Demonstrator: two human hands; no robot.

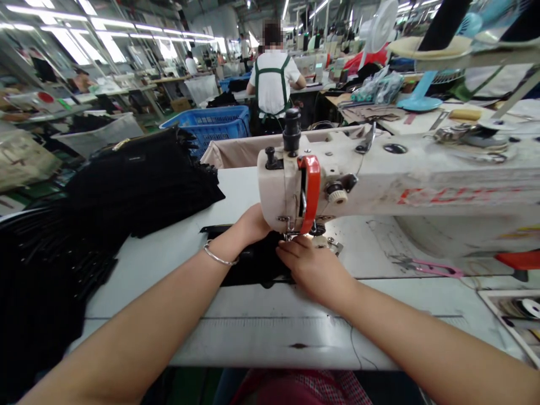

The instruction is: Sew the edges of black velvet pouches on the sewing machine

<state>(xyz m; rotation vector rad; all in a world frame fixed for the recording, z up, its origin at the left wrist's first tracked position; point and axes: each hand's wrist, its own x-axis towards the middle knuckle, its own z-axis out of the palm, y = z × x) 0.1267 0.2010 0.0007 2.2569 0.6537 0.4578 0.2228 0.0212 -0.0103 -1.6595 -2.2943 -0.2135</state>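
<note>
A black fabric piece (257,264) lies flat on the bed of a white sewing machine (274,191), under its needle area. My left hand (254,224), a silver bangle at the wrist, reaches over the fabric's far side; its fingers are hidden behind the machine head. Close in front of the presser foot, my right hand (314,267) has its fingers bent and pressed together on the fabric's right end. The needle itself is mostly hidden by the fingers and the red lever guard (311,194). A small lamp glows beside it.
Stacked black fabric pieces (143,180) cover the table's left side. Pink-handled thread snips (436,268) lie right of the needle. A bobbin tray (502,320) sits at the right edge. Beyond are a blue crate (219,121), a beige cloth-lined bin (236,153) and a seated co-worker (272,79).
</note>
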